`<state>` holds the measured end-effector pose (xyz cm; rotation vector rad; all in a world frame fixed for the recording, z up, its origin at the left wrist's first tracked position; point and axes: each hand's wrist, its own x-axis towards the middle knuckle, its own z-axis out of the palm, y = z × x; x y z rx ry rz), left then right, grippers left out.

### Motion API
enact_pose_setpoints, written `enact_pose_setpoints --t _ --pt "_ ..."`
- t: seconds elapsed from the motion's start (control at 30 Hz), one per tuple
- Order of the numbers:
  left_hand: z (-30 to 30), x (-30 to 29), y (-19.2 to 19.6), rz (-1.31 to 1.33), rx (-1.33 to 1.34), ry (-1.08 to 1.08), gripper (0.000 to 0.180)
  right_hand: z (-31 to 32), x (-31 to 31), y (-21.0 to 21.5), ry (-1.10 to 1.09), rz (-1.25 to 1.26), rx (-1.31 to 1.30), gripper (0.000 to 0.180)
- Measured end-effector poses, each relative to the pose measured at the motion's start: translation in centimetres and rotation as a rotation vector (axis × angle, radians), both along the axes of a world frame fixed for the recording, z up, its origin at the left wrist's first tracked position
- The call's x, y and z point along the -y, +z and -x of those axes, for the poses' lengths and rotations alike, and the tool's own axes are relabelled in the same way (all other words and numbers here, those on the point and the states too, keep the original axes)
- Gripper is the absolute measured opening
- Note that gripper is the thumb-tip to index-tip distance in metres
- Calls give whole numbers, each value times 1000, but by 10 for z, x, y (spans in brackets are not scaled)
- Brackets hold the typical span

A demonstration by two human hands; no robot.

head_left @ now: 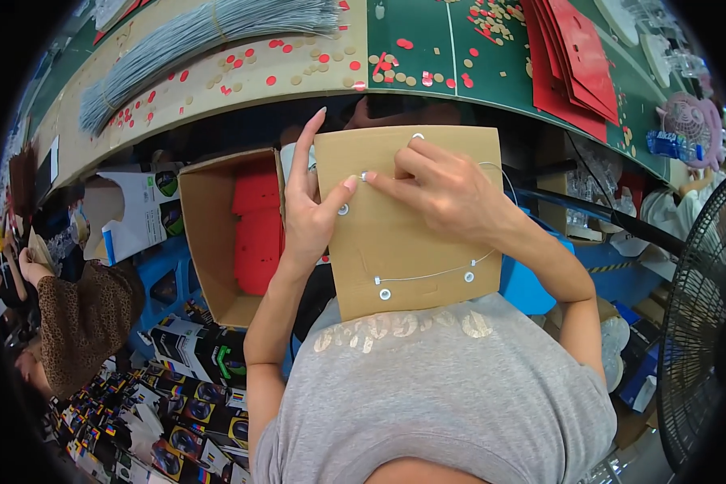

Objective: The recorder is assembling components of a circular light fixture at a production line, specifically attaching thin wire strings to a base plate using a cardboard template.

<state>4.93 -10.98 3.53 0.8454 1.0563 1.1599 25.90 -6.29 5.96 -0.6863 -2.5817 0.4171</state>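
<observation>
I see both hands up in front of my chest, working on a brown card (403, 242) held upright between me and the worktop (427, 48). My left hand (310, 210) grips the card's left edge: thumb pressed on its face near a small metal eyelet (344, 210), index finger stretched straight up behind the edge, so the hand is half closed around the card. My right hand (444, 189) lies over the card's upper middle, fingers curled, its fingertips pinching something tiny beside the left thumb (too small for me to tell what). A thin white string (436, 274) runs across the lower part of the card between 2 eyelets and loops up its right side.

Behind the card, left of it, an open carton (210, 234) holds red sheets (258, 226). On the worktop above lie a bundle of grey cords (202, 40), scattered red and tan punched discs (298, 60), and a stack of red cards (569, 56). A black fan (702, 323) stands at my right. At far left another person's patterned sleeve (81, 323) shows, with printed boxes (177, 395) piled below.
</observation>
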Motion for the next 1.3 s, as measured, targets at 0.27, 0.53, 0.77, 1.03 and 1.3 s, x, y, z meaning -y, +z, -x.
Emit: enact_pose_setpoints --t 0.27,0.53,0.77,1.03,1.3 --pt "-2 0 -7 -25 20 40 80 -8 -4 12 63 -105 140 51" --pt "-6 1 -3 -36 -21 38 81 -7 -20 12 234 -214 205 52" --pt "-9 1 -4 -96 -87 63 78 -5 -17 1 234 -239 115 51" --pt "-8 2 -5 -104 -74 34 82 -3 -19 -5 237 -278 51 48" --pt "-6 4 -10 -113 -51 -10 83 -16 -14 1 177 -243 68 46"
